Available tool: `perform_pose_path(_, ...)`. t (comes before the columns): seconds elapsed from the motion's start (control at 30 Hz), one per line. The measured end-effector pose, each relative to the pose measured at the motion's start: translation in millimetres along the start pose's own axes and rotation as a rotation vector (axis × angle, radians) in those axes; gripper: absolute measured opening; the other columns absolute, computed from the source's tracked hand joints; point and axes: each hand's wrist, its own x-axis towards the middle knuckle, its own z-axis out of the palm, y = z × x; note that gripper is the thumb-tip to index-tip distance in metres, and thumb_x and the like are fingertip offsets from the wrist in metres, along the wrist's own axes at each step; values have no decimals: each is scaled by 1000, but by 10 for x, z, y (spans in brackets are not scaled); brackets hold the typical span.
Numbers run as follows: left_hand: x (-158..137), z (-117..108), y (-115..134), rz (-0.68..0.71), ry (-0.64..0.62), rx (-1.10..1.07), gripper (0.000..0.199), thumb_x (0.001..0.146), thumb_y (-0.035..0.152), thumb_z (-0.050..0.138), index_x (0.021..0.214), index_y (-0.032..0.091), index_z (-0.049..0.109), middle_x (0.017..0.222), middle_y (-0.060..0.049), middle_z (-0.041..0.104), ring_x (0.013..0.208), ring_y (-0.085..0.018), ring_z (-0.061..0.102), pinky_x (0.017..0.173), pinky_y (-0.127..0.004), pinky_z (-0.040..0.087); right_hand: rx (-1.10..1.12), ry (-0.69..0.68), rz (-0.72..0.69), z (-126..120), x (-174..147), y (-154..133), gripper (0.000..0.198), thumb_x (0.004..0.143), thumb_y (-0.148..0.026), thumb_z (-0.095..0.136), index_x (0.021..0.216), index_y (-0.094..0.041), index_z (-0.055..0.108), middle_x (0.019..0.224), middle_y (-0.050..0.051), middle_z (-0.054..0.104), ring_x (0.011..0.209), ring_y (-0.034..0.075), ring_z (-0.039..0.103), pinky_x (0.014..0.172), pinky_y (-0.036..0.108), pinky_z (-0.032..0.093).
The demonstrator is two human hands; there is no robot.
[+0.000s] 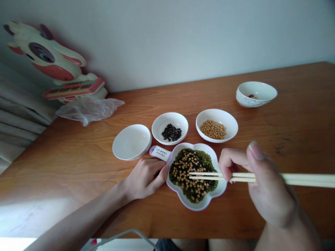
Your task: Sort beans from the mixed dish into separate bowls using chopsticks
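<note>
A flower-shaped white dish (216, 191) with a purple rim and a labelled handle holds green, black and yellow beans mixed together. My left hand (146, 177) is closed at the dish's left side, thumb against the rim; its curled fingertips are partly hidden. A pair of pale chopsticks (306, 178) lies in the grip of my right hand (274, 198), to the right of the dish. Their tips are close together over the beans, with no bean plainly between them. Behind the dish stand a bowl (156, 128) of black beans and a bowl (231, 127) of yellow soybeans.
Another white bowl (131, 141) stands left of the black beans. At the back right, a patterned bowl (244, 101) holds small reddish-brown pieces. A cow-shaped toy keyboard (73, 89) and a clear plastic bag (90, 109) are at the back left. A cable (131, 230) crosses the front edge.
</note>
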Motion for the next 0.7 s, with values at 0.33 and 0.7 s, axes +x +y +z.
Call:
perform_pose_path(0.33,-12,-4,-6,-6,-6,20,36,109,29,38,74,21,42,68,0,55,61,-13,48,62,-30,35,4,-15,-61,73,48,20,57,110,-56,29,67,-21,45,63,0,45,61,17,43,61,34,32)
perform_pose_path(0.7,-7,0,3,5,5,29,36,108,27,38,73,21,43,67,0,55,59,-12,47,60,-30,36,-15,-10,-82,108,73,13,55,111,-51,31,67,-21,44,63,0,44,62,16,43,61,35,30)
